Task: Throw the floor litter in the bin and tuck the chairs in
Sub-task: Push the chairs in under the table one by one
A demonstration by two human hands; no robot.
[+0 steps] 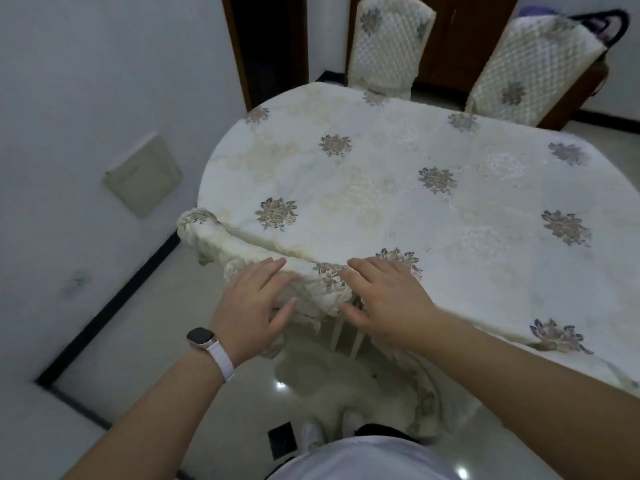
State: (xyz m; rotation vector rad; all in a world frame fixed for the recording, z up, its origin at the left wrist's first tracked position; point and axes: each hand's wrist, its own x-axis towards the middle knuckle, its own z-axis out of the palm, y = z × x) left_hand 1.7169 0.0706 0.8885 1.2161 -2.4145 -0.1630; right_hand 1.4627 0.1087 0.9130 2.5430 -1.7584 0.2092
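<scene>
A cream, flower-patterned chair back (221,237) stands against the near edge of the oval table (381,161), which wears a matching cloth. My left hand (256,303), with a white-strapped watch on its wrist, lies flat on the chair's top rail. My right hand (384,296) lies beside it, also on the rail. On both hands the fingers stretch straight over the top and the thumb sits on the near side. The chair's pale legs (346,337) show below, close under the table edge. No litter or bin is in view.
Two more covered chairs stand at the table's far side, one (391,46) upright and one (533,64) angled, with a dark-handled bag (606,26) behind it. A white wall with a grey panel (143,174) runs close on the left. A dark doorway (273,39) opens beyond.
</scene>
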